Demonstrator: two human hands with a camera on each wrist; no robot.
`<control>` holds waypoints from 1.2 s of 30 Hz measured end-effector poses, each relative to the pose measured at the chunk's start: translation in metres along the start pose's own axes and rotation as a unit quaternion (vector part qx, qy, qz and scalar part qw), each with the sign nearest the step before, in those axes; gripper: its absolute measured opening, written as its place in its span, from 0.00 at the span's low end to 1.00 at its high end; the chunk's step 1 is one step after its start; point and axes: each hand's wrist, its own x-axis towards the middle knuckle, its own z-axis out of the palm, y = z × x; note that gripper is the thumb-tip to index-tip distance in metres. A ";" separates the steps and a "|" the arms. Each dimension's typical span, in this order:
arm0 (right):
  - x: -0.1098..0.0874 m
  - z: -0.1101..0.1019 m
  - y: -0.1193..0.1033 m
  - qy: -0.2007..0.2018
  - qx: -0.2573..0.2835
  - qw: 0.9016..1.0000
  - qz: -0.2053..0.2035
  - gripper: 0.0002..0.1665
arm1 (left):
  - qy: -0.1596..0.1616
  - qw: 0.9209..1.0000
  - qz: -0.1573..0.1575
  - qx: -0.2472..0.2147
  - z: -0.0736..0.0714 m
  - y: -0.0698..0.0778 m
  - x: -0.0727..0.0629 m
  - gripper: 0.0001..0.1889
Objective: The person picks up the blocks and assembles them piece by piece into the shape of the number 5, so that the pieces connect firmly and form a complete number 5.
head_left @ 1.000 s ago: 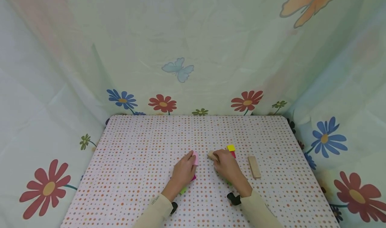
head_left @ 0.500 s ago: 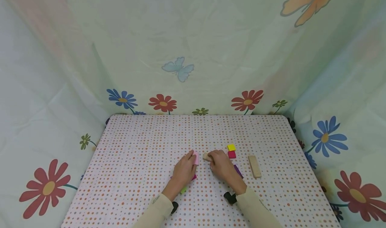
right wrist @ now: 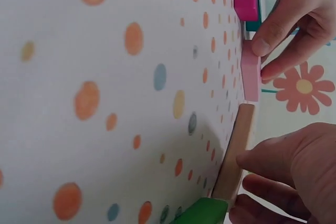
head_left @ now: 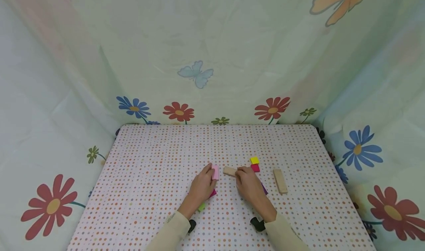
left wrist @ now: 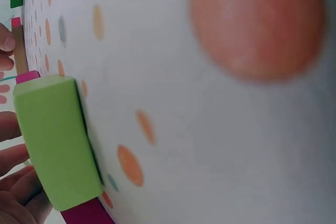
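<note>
In the head view, my left hand (head_left: 201, 184) rests at a small pink block (head_left: 215, 172) near the table's middle. The right wrist view shows its thumb and fingers pinching that block. To the right, a plain wooden block (head_left: 230, 171) lies flat, with a short gap between the two. My right hand (head_left: 249, 185) pinches the wooden block's right end, thumb on the near side. Beneath and beside my left hand are a magenta block (head_left: 212, 194) and a lime green block (left wrist: 58, 142), partly covered in the head view.
Yellow (head_left: 254, 160) and red (head_left: 255, 168) blocks lie behind my right hand, with a purple block (head_left: 264, 189) partly hidden by its wrist. Another wooden block (head_left: 280, 181) lies farther right. A green block (right wrist: 202, 212) shows in the right wrist view. Flowered cloth (head_left: 199, 41) surrounds the dotted table (head_left: 149, 151).
My right hand moved left with the wooden block, then shifted back right toward its right end, exposing more of it. My left hand stayed at the pink block.
</note>
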 end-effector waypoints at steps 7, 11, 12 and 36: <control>-0.002 0.002 0.000 0.013 -0.023 1.000 -0.008 0.04 | -0.004 1.000 -0.011 0.004 -0.001 0.002 0.001 0.20; -0.004 0.004 0.001 0.012 -0.030 0.999 -0.005 0.04 | -0.005 1.000 -0.013 0.005 0.000 0.003 0.000 0.20; -0.003 0.004 0.001 0.011 -0.031 0.999 -0.005 0.04 | -0.004 1.000 -0.012 0.007 0.000 0.004 0.000 0.20; 0.020 0.010 0.009 0.044 -0.023 0.996 -0.069 0.05 | 0.004 1.000 -0.011 0.015 0.000 0.008 0.007 0.21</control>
